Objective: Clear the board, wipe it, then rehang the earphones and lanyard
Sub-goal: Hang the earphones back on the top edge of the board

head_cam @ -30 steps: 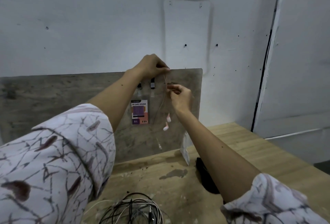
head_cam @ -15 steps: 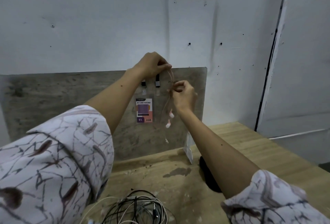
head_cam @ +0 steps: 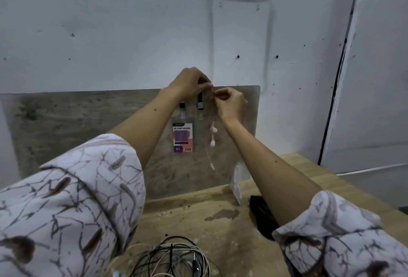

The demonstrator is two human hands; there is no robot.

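Hands meet at the top edge of the grey board (head_cam: 88, 126), a little right of the frame's centre. The left hand (head_cam: 189, 83) curls its fingers down over the edge and pinches the thin pink cord of the earphones (head_cam: 212, 137) at its fingertips. Just beside it on the right, the right hand (head_cam: 231, 104) has thumb and forefinger pinched together on the same cord, with the other fingers folded in toward the palm. From that point the cord drops down the face of the board, with two pale earbuds hanging one above the other and the plug end dangling lower.

To the left of the cord hangs the lanyard (head_cam: 200, 102), seen as two short dark straps below the left hand; its top is hidden by that hand. A clear card holder (head_cam: 182, 136) with an orange and purple printed card hangs under the straps, flat against the board.

The board stands upright against the white wall (head_cam: 110, 23), resting on a wooden table (head_cam: 198, 217) that fills the lower middle of the frame. Both forearms cross in front of the board, and the patterned sleeves cover the lower left and lower right corners. A tangle of black and white cables (head_cam: 174, 259) lies at the bottom centre. A dark object (head_cam: 262, 217) lies on the table partly behind the right forearm; what it is cannot be told. A white door (head_cam: 375, 78) fills the right side.
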